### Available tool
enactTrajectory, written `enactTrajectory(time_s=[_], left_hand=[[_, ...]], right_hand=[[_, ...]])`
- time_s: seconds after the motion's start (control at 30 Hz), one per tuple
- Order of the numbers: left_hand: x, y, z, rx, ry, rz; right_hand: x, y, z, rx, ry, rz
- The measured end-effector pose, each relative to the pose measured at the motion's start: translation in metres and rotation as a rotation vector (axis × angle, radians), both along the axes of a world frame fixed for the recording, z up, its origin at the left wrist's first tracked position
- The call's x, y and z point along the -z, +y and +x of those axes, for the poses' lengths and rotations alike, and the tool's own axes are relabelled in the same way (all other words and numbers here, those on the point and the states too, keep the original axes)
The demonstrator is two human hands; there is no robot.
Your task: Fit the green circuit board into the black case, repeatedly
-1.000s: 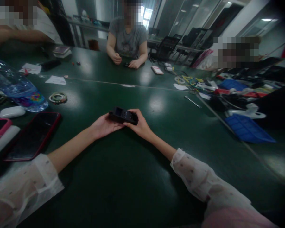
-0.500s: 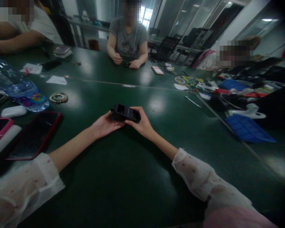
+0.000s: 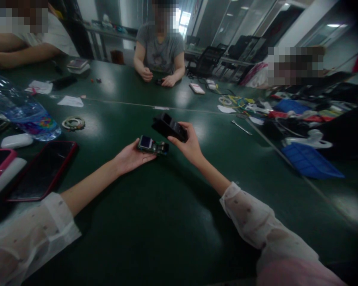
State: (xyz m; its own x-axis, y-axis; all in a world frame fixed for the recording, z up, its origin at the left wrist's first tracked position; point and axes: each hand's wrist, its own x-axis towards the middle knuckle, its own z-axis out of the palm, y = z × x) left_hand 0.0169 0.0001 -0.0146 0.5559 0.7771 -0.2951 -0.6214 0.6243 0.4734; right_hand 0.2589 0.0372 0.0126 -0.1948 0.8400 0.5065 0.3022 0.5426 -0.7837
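My left hand (image 3: pixel 134 155) is turned palm up over the green table, its fingers curled under a small circuit board (image 3: pixel 153 146). A little square screen sits at the board's left end, and metal parts show toward its right end. Up and to the right, my right hand (image 3: pixel 189 141) grips a black plastic housing (image 3: pixel 170 126) between thumb and fingers. The housing has a window-like opening at its far end and is tilted, apart from the board. The fingers behind the housing are partly hidden.
Left of me lie a red-edged phone (image 3: pixel 44 169), a water bottle (image 3: pixel 24 111), a white case (image 3: pixel 17 140) and a tape roll (image 3: pixel 73 123). To the right are a wrench (image 3: pixel 241 127), a blue tray (image 3: pixel 312 161) and tangled cables (image 3: pixel 235 101). A person (image 3: pixel 160 51) sits opposite.
My right hand has lifted the black housing up and to the right, off the circuit board, which now shows uncovered in my left hand. The left hand has hardly moved.
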Motion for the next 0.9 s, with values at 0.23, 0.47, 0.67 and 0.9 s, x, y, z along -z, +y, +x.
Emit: enactTrajectory(time_s=[0.23,0.47,0.67,0.9], left_hand=[[0.003,0.0,-0.003,0.025,-0.015,-0.004],[0.01,0.004,-0.005,0.062,-0.086,-0.015],[0.006,0.003,-0.004,0.047,-0.086,-0.049],[0.001,0.001,-0.002,0.084,-0.064,-0.017]], right_hand=[[0.028,0.026,0.024,0.186,-0.078,-0.038],[0.049,0.035,0.033,0.244,-0.314,-0.077],[0.057,0.041,0.034,0.232,-0.356,-0.011],[0.062,0.046,0.037,0.213,-0.211,-0.049]])
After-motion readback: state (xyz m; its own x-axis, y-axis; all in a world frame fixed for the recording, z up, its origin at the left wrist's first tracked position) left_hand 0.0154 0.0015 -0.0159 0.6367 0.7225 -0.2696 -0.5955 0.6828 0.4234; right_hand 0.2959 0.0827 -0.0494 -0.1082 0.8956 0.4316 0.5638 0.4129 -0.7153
